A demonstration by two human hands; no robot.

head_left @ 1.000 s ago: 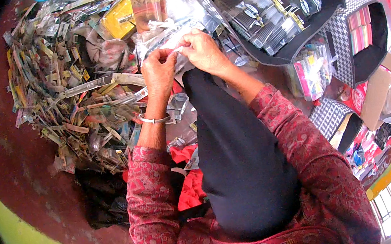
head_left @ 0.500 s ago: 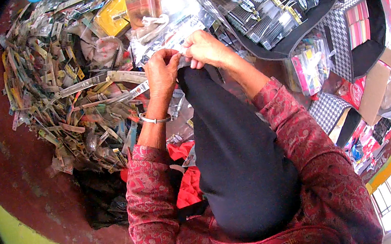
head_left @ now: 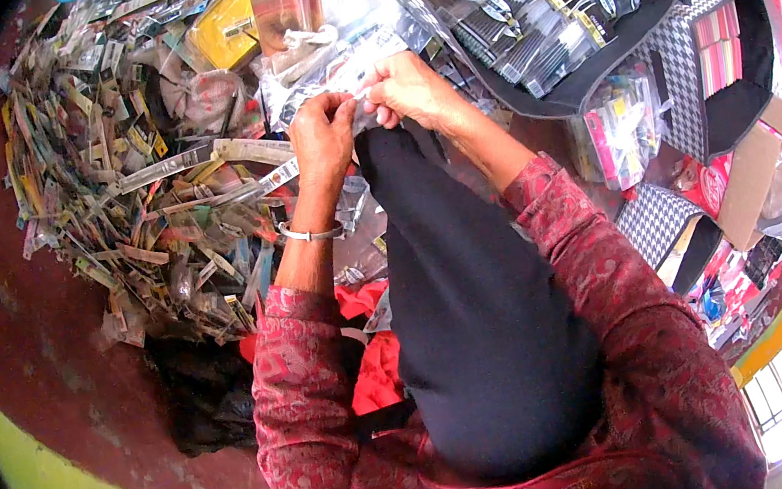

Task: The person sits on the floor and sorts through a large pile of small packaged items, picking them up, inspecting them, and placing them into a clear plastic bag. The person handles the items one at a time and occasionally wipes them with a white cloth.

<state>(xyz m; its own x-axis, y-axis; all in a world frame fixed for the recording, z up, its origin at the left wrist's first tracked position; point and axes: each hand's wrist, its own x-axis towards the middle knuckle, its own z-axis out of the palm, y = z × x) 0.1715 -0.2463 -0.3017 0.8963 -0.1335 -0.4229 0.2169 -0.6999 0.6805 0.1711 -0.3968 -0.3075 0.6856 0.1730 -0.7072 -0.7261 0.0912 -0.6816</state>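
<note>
My left hand (head_left: 322,143) and my right hand (head_left: 414,94) meet just past the tip of a long dark cloth (head_left: 476,303). Both are closed, thumbs and fingers pinched together at a small gap. Whatever they hold is mostly covered by the fingers; only a bit of something pale shows between them, too small to name. A thin bracelet (head_left: 311,233) circles my left wrist. Beyond my fingers lie clear plastic bags (head_left: 301,84) and a yellow packet (head_left: 223,35). Left of my left hand, a printed plastic strip (head_left: 275,179) sticks out of a heap.
A large heap of plastic strips and wrappers (head_left: 118,209) spreads at left. Upper right, a black-lined case (head_left: 659,42) holds several packs of slim dark items. Nearby are a clear bag of colourful items (head_left: 619,134), a houndstooth box (head_left: 676,90), and a cardboard box (head_left: 753,175).
Both hands have shifted slightly, the right one a little up, and a small gap shows between the fingertips. The surrounding piles look unchanged.
</note>
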